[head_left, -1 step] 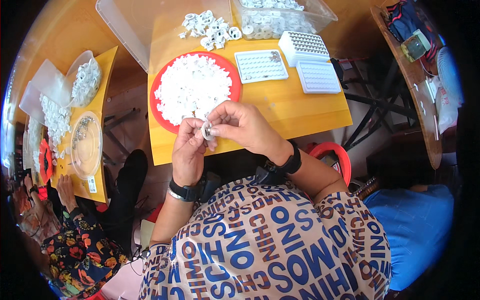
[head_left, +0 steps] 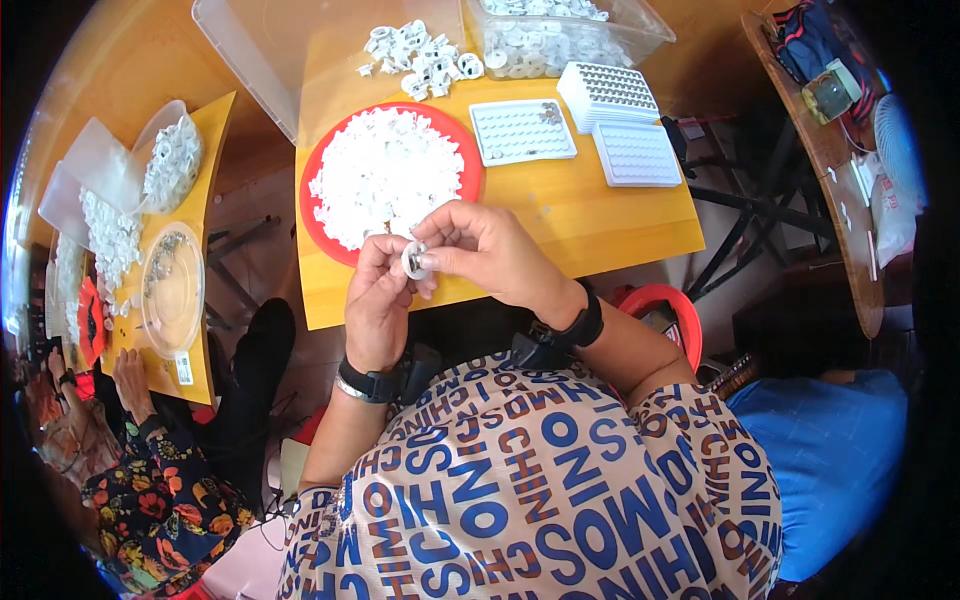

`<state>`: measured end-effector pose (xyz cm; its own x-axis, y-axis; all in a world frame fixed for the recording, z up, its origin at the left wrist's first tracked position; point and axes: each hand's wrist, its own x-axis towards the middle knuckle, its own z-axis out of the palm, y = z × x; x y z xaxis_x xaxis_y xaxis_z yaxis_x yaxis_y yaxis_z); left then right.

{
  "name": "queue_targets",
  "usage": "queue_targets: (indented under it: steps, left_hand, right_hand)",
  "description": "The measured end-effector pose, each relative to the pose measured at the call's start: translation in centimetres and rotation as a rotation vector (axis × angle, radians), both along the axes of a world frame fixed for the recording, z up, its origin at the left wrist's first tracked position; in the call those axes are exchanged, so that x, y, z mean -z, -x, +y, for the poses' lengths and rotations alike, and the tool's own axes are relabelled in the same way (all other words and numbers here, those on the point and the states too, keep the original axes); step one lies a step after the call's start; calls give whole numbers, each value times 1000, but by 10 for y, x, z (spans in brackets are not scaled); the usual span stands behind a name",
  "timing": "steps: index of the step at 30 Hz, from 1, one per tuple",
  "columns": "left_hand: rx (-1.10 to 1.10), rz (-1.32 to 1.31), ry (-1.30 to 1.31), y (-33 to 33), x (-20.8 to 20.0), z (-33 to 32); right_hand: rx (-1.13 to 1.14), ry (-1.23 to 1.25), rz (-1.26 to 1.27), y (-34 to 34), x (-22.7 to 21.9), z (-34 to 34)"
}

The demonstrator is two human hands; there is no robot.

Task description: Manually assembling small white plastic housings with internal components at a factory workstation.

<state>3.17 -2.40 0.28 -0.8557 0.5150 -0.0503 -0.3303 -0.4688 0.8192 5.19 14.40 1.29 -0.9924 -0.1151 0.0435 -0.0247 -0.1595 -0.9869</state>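
Observation:
My left hand (head_left: 378, 300) pinches a small round white plastic part (head_left: 411, 263) near the table's front edge. My right hand (head_left: 480, 250) meets it from the other side, thumb and fingertips pressed together at the part's face. Something small and dark shows inside the part, too small to name. Just beyond my hands lies a round red tray (head_left: 313, 215), heaped with small white plastic pieces (head_left: 385, 175). To its right is a white ridged tray (head_left: 500, 152) with a few small metal pieces (head_left: 549, 113) in one corner.
White ridged trays (head_left: 640, 160) are stacked at the right. Behind stand a clear bin (head_left: 640, 45) of white parts and a loose pile of white parts (head_left: 425, 60). A red bucket (head_left: 685, 330) is below the table. At left, a co-worker's hand (head_left: 130, 380) rests by another table.
The round white part has turned slightly between my fingers and shows more of its face. My arms and the things on the table stay as they were.

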Motion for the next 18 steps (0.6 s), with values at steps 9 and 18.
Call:
queue_targets:
  steps: [9, 18]
  left_hand:
    - [-21, 7, 40, -1, 0, -2]
    - [-11, -7, -48, -1, 5, -4]
  right_hand:
    - [-63, 194, -102, 4, -5, -5]
    - [-4, 153, -125, 2, -10, -10]
